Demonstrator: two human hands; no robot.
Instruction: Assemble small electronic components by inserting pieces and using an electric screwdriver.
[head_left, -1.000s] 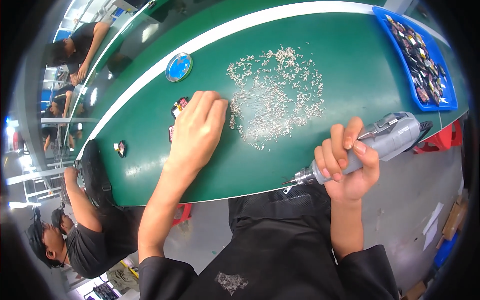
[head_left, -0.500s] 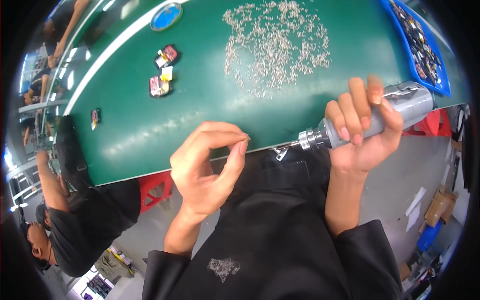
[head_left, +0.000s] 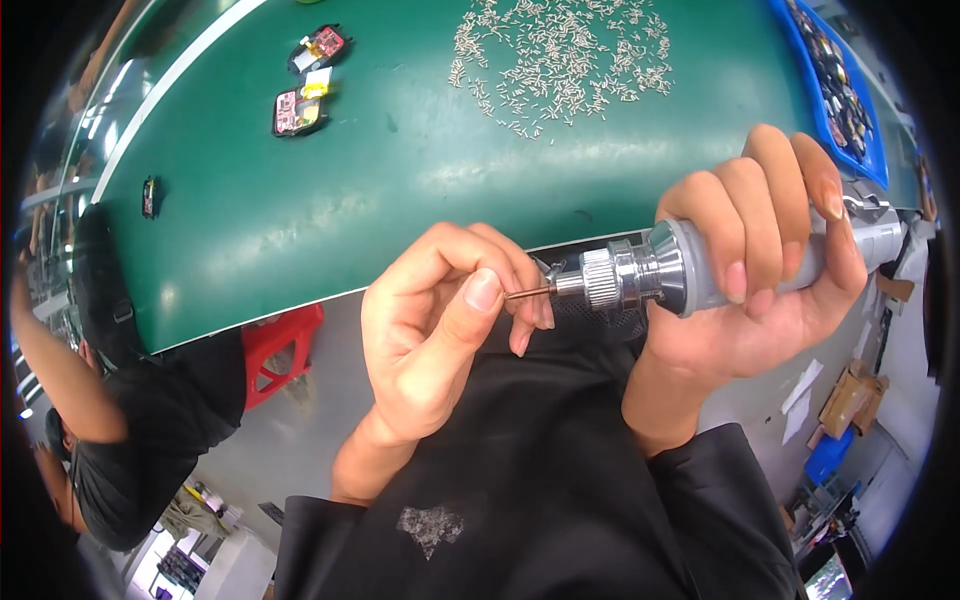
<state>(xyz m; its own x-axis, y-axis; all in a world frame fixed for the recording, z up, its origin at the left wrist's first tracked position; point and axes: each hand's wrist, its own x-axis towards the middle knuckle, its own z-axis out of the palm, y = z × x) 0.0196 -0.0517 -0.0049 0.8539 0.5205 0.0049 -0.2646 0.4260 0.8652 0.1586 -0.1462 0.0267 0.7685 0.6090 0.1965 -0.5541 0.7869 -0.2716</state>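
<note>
My right hand (head_left: 745, 265) is wrapped around a grey electric screwdriver (head_left: 612, 276) with a silver collar, held level so its thin bit (head_left: 530, 292) points left. At the bit's end, the thumb and index finger of my left hand (head_left: 425, 335) are pinched together. Whatever small piece lies between those fingertips is hidden. Both hands are in front of the near edge of the green table (head_left: 390, 190). Beyond them, many tiny silver screws (head_left: 565, 65) lie loosely spread on it.
Two small opened black devices with circuit boards (head_left: 298, 112) lie at the far left, and a smaller dark part (head_left: 149, 197) nearer the edge. A blue tray (head_left: 868, 174) of similar parts sits far right. A co-worker (head_left: 150, 440) and a red stool (head_left: 268, 355) are at left.
The screwdriver has been raised and levelled, its bit now meeting my left fingertips. My left hand has shifted slightly right. The table and its things appear higher in view.
</note>
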